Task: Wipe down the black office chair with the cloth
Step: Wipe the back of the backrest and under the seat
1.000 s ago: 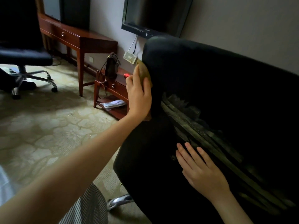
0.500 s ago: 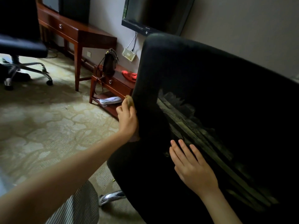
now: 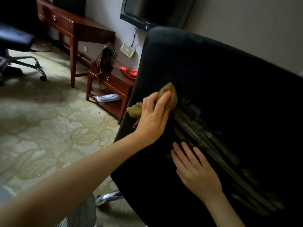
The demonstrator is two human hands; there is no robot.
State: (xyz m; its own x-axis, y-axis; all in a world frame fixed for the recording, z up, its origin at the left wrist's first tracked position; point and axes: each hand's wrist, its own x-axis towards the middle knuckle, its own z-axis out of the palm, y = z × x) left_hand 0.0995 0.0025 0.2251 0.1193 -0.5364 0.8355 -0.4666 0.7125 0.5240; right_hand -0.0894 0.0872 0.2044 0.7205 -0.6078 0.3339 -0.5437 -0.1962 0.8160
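Observation:
The black office chair [image 3: 213, 71] fills the right half of the head view, its backrest facing me, with worn, peeling streaks running diagonally across it. My left hand [image 3: 152, 118] holds a tan cloth [image 3: 170, 94] and presses it against the backrest near its left edge, at the top of the streaks. Part of the cloth sticks out to the left of my fingers. Below it, my right hand [image 3: 196, 172] lies flat on the backrest with the fingers spread and straight.
A chrome leg of the chair base [image 3: 109, 196] shows at the bottom. Left of the chair stands a low wooden side table [image 3: 118, 82] carrying a dark handbag [image 3: 107, 59] and a red item [image 3: 129, 72]. Behind are a wooden desk [image 3: 78, 25], another office chair [image 3: 19, 46] and a wall-mounted TV [image 3: 152, 9]. Patterned carpet covers the floor.
My left hand slid the cloth down the chair's left edge, then moved up and right onto the backrest's face. My right hand stayed flat on the backrest.

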